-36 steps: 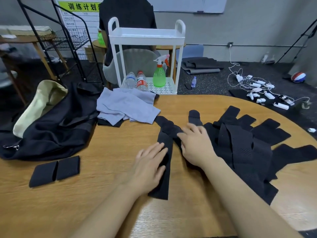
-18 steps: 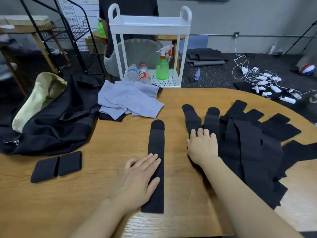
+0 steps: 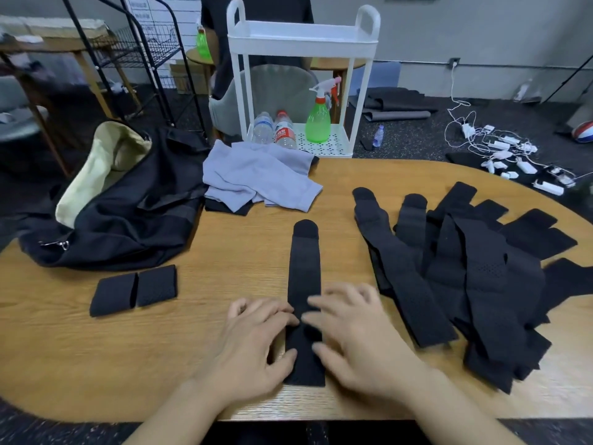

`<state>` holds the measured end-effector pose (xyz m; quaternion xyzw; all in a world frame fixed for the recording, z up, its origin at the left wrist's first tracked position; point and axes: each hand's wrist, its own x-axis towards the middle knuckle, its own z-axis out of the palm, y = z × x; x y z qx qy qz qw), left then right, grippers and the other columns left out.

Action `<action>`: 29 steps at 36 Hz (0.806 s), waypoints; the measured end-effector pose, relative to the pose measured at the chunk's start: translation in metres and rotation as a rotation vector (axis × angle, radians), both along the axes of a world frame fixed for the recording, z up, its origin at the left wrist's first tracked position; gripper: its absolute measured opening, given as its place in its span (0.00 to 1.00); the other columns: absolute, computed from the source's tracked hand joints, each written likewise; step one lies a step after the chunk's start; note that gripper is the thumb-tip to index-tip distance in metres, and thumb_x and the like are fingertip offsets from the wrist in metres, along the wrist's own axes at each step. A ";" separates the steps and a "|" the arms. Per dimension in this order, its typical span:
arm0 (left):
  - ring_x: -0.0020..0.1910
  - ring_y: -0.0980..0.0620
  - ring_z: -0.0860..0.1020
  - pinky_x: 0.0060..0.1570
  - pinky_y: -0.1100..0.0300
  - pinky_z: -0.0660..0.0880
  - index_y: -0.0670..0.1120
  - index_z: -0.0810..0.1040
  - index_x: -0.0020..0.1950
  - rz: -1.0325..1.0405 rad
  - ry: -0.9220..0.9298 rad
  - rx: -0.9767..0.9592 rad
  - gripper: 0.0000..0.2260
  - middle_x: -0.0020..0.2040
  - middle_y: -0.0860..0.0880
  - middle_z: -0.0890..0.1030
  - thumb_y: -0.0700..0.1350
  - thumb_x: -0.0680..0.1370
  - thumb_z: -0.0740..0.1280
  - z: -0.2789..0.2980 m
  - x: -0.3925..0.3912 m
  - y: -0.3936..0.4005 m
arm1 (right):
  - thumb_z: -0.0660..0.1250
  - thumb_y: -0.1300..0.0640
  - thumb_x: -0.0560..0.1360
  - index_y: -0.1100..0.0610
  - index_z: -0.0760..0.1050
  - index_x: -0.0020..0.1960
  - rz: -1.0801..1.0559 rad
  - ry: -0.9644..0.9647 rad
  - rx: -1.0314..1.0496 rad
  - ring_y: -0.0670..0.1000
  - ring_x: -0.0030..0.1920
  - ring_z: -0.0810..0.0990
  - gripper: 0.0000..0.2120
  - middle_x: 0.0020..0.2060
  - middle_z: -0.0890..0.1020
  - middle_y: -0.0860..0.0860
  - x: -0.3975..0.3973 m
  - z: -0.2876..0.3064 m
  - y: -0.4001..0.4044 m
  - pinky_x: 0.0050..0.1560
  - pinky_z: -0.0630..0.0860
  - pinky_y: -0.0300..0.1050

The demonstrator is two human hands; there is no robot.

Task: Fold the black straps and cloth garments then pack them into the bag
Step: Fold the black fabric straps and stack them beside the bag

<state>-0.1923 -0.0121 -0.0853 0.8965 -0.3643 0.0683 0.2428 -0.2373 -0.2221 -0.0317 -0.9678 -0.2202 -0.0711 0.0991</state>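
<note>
Head view: both hands low centre on one black strap (image 3: 304, 277) laid flat, lengthwise away from the person, rounded tip at the far end. Left hand (image 3: 256, 345) palm down at the strap's near left edge, fingers loosely spread and bent, fingertips on the strap edge, thumb touching the strap lower down. Right hand (image 3: 359, 342) palm down on the right edge, fingers spread, slightly motion-blurred; thumb on the strap. Whether either hand is pinching the fabric or just pressing, cannot tell.

Surface: oval wooden table (image 3: 224, 252), light oak grain, rounded front edge. Pile of unfolded straps (image 3: 475, 274) on the right, fanned out and overlapping, perforated mesh texture, rounded ends. Two folded straps (image 3: 134, 289) side by side at left, small dark rectangles, touching. Black bag (image 3: 128, 216) far left, slumped, soft fabric, cream lining showing at its open mouth, metal clip at its left end. Grey cloth garments (image 3: 260, 181) crumpled just right of the bag, lying over a dark piece.

Room: white plastic trolley (image 3: 301, 46) behind the table, holding two water bottles (image 3: 274, 130) and a green spray bottle (image 3: 318, 115) on its perforated lower shelf. Black wire rack (image 3: 144, 59) left. Dark speckled floor with white chargers and cables (image 3: 500, 149) at right.
</note>
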 end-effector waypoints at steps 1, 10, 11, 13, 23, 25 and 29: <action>0.62 0.62 0.70 0.63 0.60 0.54 0.56 0.78 0.57 -0.005 0.008 0.003 0.16 0.59 0.62 0.74 0.58 0.71 0.66 0.000 -0.002 0.002 | 0.63 0.46 0.71 0.48 0.79 0.57 0.028 0.011 -0.022 0.51 0.62 0.71 0.17 0.57 0.80 0.45 -0.004 -0.005 0.002 0.60 0.60 0.52; 0.62 0.63 0.70 0.64 0.60 0.54 0.55 0.79 0.55 -0.013 0.024 -0.025 0.16 0.59 0.62 0.76 0.59 0.71 0.67 0.002 -0.003 0.003 | 0.54 0.49 0.74 0.47 0.76 0.59 -0.096 0.072 -0.121 0.53 0.59 0.74 0.19 0.59 0.79 0.45 0.042 -0.027 0.003 0.52 0.71 0.55; 0.62 0.63 0.70 0.64 0.60 0.55 0.55 0.79 0.55 -0.017 0.024 -0.026 0.16 0.59 0.62 0.76 0.59 0.71 0.67 0.002 -0.002 0.004 | 0.53 0.49 0.74 0.47 0.76 0.60 -0.112 0.085 -0.136 0.54 0.59 0.74 0.19 0.60 0.79 0.46 0.049 -0.028 0.003 0.51 0.71 0.55; 0.62 0.64 0.69 0.64 0.60 0.54 0.55 0.79 0.56 -0.025 0.018 -0.023 0.16 0.59 0.62 0.75 0.59 0.71 0.67 0.003 -0.001 0.004 | 0.51 0.48 0.76 0.49 0.75 0.63 -0.130 0.124 -0.160 0.56 0.61 0.73 0.21 0.63 0.77 0.48 0.064 -0.028 0.004 0.53 0.68 0.56; 0.62 0.63 0.69 0.63 0.58 0.55 0.55 0.78 0.56 -0.038 0.018 -0.036 0.17 0.59 0.61 0.76 0.60 0.71 0.66 0.001 0.001 0.005 | 0.50 0.48 0.83 0.45 0.59 0.75 -0.276 0.139 -0.189 0.54 0.69 0.61 0.20 0.74 0.61 0.45 0.103 -0.032 0.002 0.61 0.59 0.54; 0.62 0.63 0.69 0.63 0.58 0.56 0.55 0.78 0.56 -0.036 0.023 -0.032 0.17 0.59 0.61 0.76 0.60 0.71 0.66 0.000 0.001 0.004 | 0.49 0.48 0.83 0.45 0.58 0.75 -0.301 0.157 -0.194 0.54 0.70 0.60 0.20 0.75 0.60 0.45 0.107 -0.030 0.003 0.61 0.58 0.54; 0.62 0.64 0.68 0.64 0.60 0.53 0.55 0.79 0.56 -0.033 0.033 -0.053 0.17 0.59 0.62 0.76 0.60 0.72 0.65 0.000 0.001 0.004 | 0.48 0.48 0.84 0.47 0.58 0.77 -0.320 0.225 -0.117 0.54 0.73 0.55 0.21 0.76 0.61 0.47 0.107 -0.022 0.004 0.65 0.56 0.54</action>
